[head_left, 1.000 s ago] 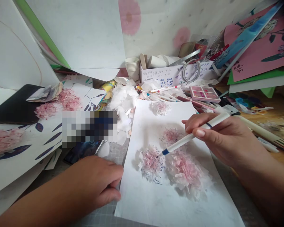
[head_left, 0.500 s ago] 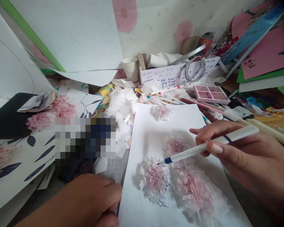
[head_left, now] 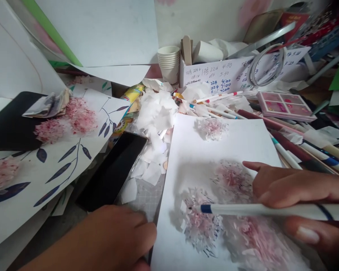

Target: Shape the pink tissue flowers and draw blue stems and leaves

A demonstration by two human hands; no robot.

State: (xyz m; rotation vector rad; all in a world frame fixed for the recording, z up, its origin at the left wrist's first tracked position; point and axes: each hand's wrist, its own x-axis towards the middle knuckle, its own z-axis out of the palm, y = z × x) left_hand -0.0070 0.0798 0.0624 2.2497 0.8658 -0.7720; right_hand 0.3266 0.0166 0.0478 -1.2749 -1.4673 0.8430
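My right hand grips a white pen with a blue band. The pen's tip is over the upper left of a pink and white paper flower. Under it lies a white sheet, which bears a small flower at the top, a second by my fingers and a large one at the lower right. My left hand rests with curled fingers at the sheet's left edge; whatever its fingers hold, if anything, is hidden.
A black phone lies beyond my left hand, beside paper scraps. Finished-looking flowers with painted leaves are at the left. Stacked paper cups, a lettered box, a pink case and many pens surround the sheet.
The view has shifted, so most things appear further right and the phone shows fully. The pen now lies nearly level in my right hand, its tip still at the left flower.
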